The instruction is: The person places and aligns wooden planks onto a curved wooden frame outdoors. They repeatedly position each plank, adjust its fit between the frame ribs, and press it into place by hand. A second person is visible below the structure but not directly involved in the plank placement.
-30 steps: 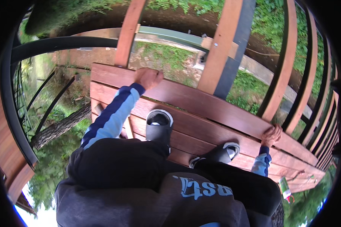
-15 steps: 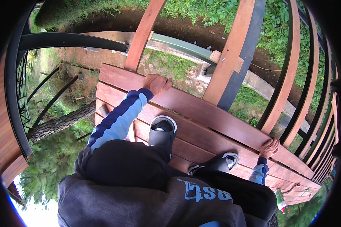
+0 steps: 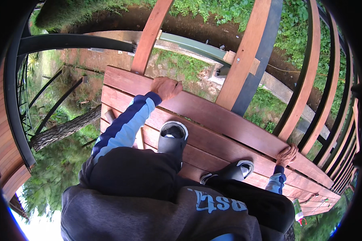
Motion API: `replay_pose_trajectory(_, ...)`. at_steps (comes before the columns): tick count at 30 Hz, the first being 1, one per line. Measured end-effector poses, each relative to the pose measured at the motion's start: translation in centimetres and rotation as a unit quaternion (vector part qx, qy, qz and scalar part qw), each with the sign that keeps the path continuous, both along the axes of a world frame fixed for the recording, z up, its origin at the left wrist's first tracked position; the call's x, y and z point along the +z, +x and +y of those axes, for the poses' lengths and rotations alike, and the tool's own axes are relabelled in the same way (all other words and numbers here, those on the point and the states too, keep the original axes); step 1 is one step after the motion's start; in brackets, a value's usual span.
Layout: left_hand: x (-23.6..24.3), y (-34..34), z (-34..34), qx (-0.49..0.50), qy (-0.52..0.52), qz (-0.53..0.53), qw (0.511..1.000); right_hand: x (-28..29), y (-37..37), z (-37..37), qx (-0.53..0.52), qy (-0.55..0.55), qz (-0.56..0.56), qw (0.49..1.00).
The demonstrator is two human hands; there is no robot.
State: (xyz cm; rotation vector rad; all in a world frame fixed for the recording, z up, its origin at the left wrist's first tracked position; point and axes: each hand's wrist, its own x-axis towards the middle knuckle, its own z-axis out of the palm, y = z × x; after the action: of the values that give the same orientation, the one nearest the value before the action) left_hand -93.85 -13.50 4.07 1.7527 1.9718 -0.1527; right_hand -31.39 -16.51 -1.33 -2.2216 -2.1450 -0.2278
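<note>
A reddish-brown deck plank [image 3: 213, 113] lies at the far side of several laid planks. Toward its left end, my left hand [image 3: 166, 88] grips the far edge with the fingers curled over it. My right hand [image 3: 286, 155] is closed over the same edge farther right, its fingertips partly hidden behind the wood. A narrow gap runs between this plank and the neighbouring plank [image 3: 199, 133]. My feet, in dark slip-on shoes [image 3: 173, 138], rest on the boards between my hands.
Beyond the plank, bare wooden joists [image 3: 245, 52] and dark metal beams [image 3: 78, 42] span open gaps above soil and plants. A green-and-white bottle with a red cap [image 3: 298, 211] stands at the lower right. A tree trunk [image 3: 66, 128] and another deck [image 3: 12, 132] are on the left.
Both hands keep their hold on the plank, and it shows no clear movement. Only the view has shifted very slightly.
</note>
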Motion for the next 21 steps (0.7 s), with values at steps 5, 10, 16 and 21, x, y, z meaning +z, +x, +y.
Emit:
replay_pose_trajectory(5,-0.2,-0.1,0.1,-0.003,0.010,-0.009,1.000,0.3,-0.3,0.2,0.002,-0.001,0.011,1.000)
replay_pose_trajectory(10,-0.2,-0.1,0.2,-0.010,-0.004,-0.003,1.000,0.1,-0.2,0.3,0.021,0.030,0.005,0.999)
replay_pose_trajectory(16,-0.5,-0.1,-0.1,-0.008,0.036,-0.019,0.999,-0.3,0.7,0.1,0.037,0.027,0.003,0.999)
replay_pose_trajectory(21,-0.6,-0.1,-0.3,0.003,0.032,-0.017,0.999,-0.8,1.7,0.2,0.056,0.026,0.013,0.998)
